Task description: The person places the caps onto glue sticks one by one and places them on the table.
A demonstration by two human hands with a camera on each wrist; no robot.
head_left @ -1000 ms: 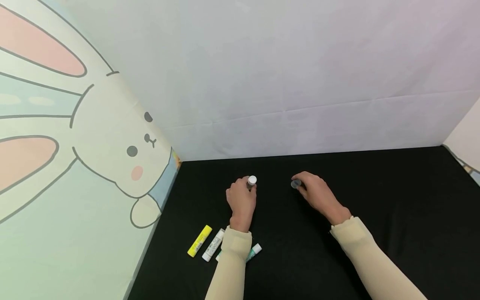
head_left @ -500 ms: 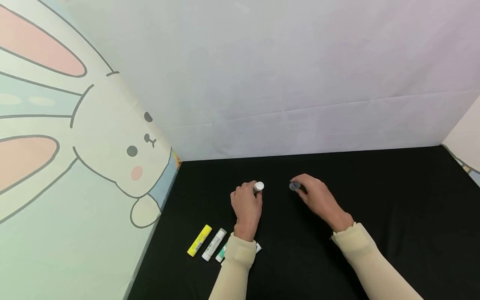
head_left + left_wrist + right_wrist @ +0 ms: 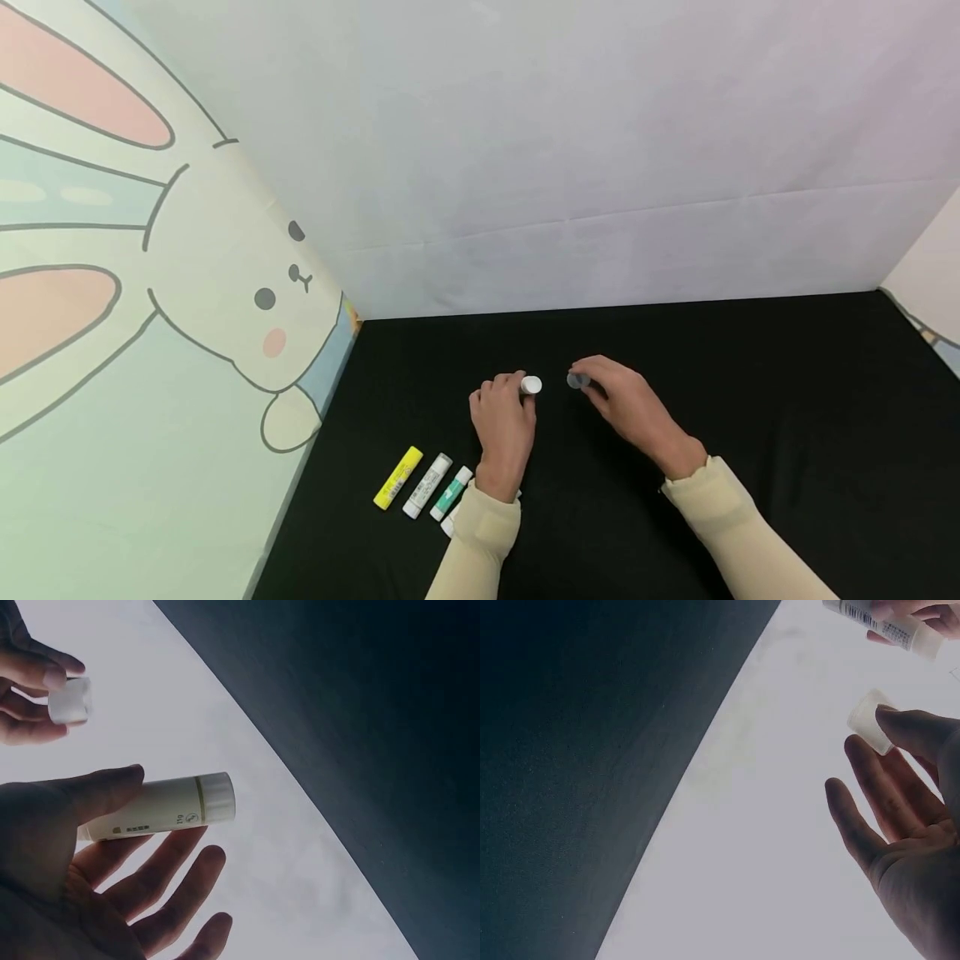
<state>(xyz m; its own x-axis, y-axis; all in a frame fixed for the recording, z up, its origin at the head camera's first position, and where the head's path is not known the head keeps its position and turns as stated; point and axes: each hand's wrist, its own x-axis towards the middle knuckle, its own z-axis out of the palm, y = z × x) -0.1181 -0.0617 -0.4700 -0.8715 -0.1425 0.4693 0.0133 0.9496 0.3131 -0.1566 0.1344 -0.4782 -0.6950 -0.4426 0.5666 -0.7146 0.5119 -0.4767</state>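
Note:
A white glue stick (image 3: 169, 808), its label printed with "25g", is pinched between the thumb and fingers of my left hand (image 3: 504, 429). In the head view its round white end (image 3: 531, 385) points up. To the right, my right hand (image 3: 633, 412) pinches a small translucent cap (image 3: 870, 722) between thumb and fingertips. A short gap separates the cap from the glue stick, and both hands are above the black table. The right wrist view shows the ring and little fingers of the right hand standing away from the cap.
On the black table (image 3: 675, 333) at the front left lie a yellow glue stick (image 3: 398, 477), a white one (image 3: 427, 486) and a green-and-white one (image 3: 452, 494). Another white stick (image 3: 448, 525) is mostly hidden under the left sleeve. A pale cloth wall (image 3: 585, 150) stands behind.
My left hand has moved right and slightly nearer with the glue stick. My right hand has shifted a little left and nearer with the cap, so the gap between them has narrowed.

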